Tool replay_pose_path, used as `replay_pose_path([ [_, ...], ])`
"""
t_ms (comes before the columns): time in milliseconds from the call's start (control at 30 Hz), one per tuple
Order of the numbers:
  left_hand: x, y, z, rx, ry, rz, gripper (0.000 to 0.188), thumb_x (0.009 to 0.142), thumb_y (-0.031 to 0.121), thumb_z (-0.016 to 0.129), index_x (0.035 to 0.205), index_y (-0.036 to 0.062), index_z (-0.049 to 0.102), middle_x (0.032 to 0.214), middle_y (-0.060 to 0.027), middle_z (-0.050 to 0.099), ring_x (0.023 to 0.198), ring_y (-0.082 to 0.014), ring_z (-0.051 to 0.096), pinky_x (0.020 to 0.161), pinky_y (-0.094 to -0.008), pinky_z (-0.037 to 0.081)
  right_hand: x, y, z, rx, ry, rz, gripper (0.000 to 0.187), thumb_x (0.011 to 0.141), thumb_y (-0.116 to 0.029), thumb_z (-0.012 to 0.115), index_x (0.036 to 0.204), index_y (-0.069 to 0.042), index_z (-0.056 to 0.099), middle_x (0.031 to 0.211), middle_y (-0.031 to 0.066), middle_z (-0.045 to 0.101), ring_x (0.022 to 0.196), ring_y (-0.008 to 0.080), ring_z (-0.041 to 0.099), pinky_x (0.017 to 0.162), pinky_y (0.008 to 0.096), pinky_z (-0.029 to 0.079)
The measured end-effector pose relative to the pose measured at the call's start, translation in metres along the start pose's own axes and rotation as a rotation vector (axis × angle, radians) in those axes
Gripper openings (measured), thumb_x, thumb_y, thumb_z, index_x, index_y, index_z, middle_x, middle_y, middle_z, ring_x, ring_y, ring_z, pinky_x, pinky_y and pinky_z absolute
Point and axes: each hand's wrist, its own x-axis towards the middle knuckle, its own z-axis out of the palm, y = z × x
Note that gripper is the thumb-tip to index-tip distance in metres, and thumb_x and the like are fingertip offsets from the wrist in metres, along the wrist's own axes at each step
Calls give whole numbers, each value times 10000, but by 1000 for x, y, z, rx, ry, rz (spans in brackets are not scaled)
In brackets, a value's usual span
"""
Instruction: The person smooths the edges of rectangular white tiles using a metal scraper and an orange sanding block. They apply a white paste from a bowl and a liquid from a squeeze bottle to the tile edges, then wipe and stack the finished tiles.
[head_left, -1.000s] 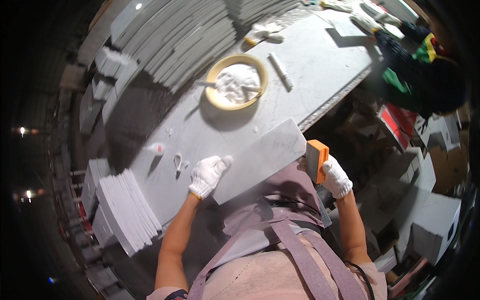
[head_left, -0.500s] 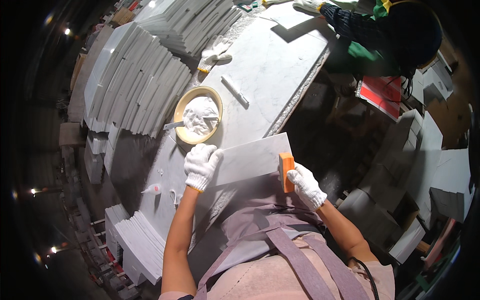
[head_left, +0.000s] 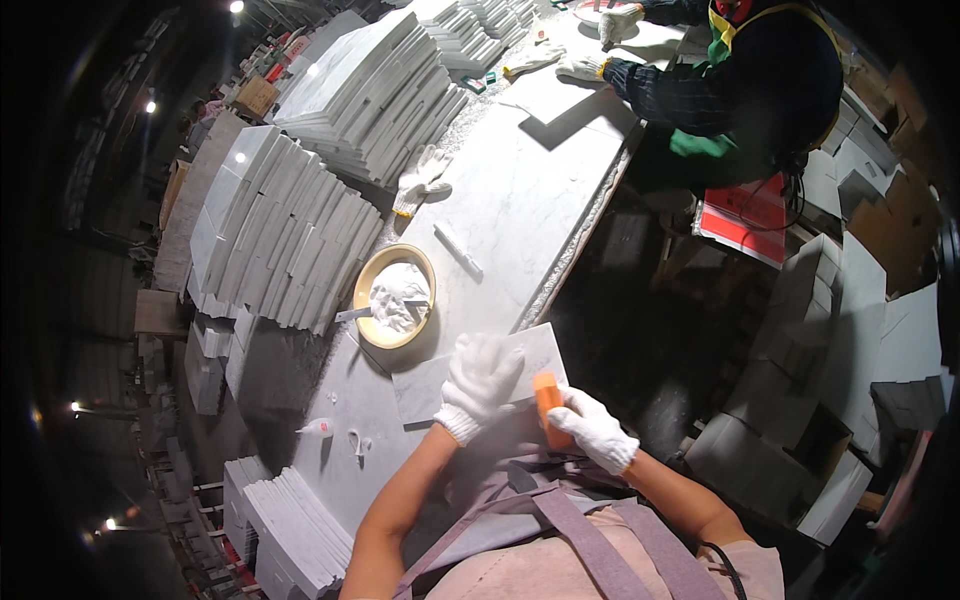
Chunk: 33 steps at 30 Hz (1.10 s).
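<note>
A white marble tile (head_left: 425,380) lies flat on the long stone workbench (head_left: 520,200), overhanging its near edge. My left hand (head_left: 480,380), in a white knit glove, presses flat on top of the tile. My right hand (head_left: 592,428), also gloved, grips an orange block (head_left: 548,405) held against the tile's near right edge. A yellow bowl (head_left: 395,297) of white paste with a tool in it stands just beyond the tile.
Stacks of white tiles (head_left: 290,230) lean along the bench's left side, more tiles (head_left: 290,520) lie lower left. A loose pair of gloves (head_left: 422,180) and a white stick (head_left: 458,250) rest on the bench. Another person (head_left: 740,70) works at the far end. Boxes crowd the right.
The view has swung, so the bench now runs further up the picture. My left hand has slid from the tile's left end to its middle. The orange block stays at the tile's right edge.
</note>
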Motion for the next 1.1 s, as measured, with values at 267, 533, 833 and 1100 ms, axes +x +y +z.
replay_pose_path([
  [267, -10, -8, -16, -174, -196, -73, 607, 560, 225, 902, 1124, 139, 695, 1157, -167, 571, 1092, -426, 591, 902, -574, 510, 11, 33, -71, 345, 215, -57, 702, 1046, -614, 596, 1433, -33, 527, 1176, 119, 682, 1083, 265, 709, 966, 442, 606],
  [533, -5, -20, -9, -192, -409, -114, 981, 512, 489, 969, 1370, 160, 625, 1415, -264, 517, 1345, -486, 488, 1155, -632, 365, 64, 19, -53, 38, 294, 46, 716, 1131, -473, 526, 1698, -105, 287, 1521, 64, 553, 1248, 190, 630, 1071, 382, 537],
  [833, -41, -46, -5, -146, -143, 15, 800, 618, 526, 901, 1313, 195, 682, 1424, -238, 539, 1355, -455, 501, 1196, -658, 359, 42, 15, -19, -526, 221, -50, 773, 1090, -414, 560, 1718, -114, 224, 1682, 234, 404, 1534, 353, 431, 1249, 412, 361],
  [1100, -47, -55, -4, -274, -220, -22, 1001, 554, 603, 901, 1426, 196, 625, 1515, -235, 483, 1422, -459, 448, 1184, -657, 352, 28, 33, -7, -544, 225, -100, 901, 1075, -571, 559, 1706, -32, 209, 1703, 214, 360, 1551, 315, 403, 1263, 386, 314],
])
